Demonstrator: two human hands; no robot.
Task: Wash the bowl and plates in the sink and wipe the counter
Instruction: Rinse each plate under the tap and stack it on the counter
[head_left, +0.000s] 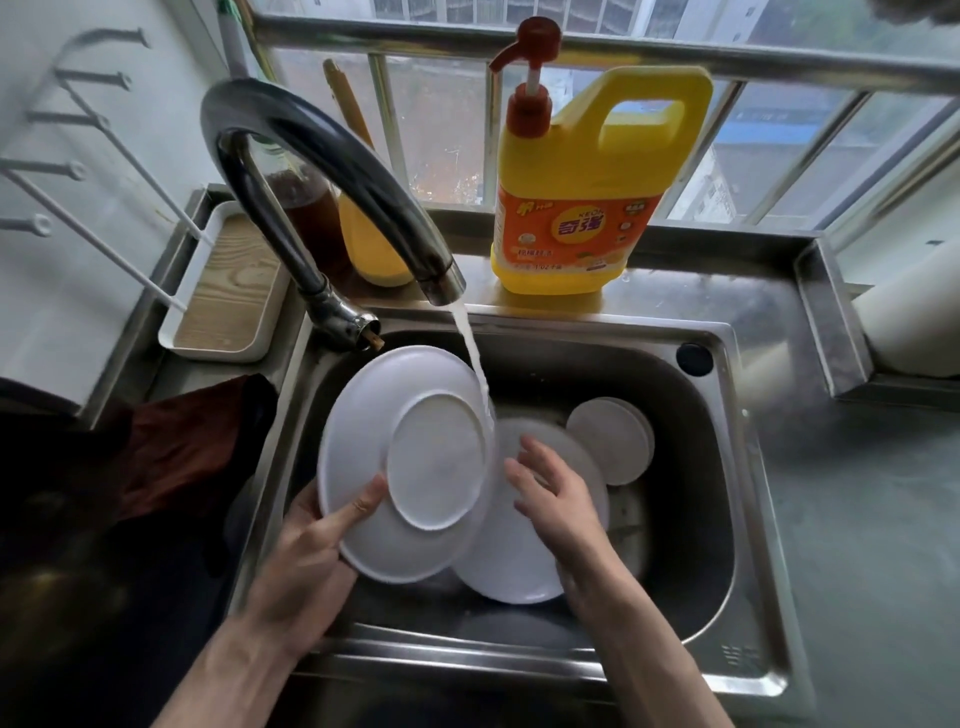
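Steel sink (696, 519) fills mid-frame. Tap (332, 140) comes in from 10 o'clock and arcs over the basin. Water (475, 358) runs from its spout onto the plate (436, 457) at its 2 o'clock rim. Yellow bottle (582, 208) stands on the back ledge at 12 o'clock, tray (228, 291) at 10, dark red cloth (182, 457) on the sink edge at 9, grey counter (857, 519) at 3.

In the basin, second plate (509, 566) lies below the held one at its 5 o'clock, partly hidden by it. Bowl (608, 447) sits at 3 o'clock, apart from both hands.

Plate is white and tilted, underside and foot ring facing the camera. Its long axis as seen runs about 12 to 6. Left hand (306, 545) grips it at the 7 o'clock rim, thumb across the back, fingers hidden behind. Right hand (556, 499) is at the plate's 4 o'clock over the second plate, fingers straight and spread, holding nothing. Contact with either plate: cannot tell.
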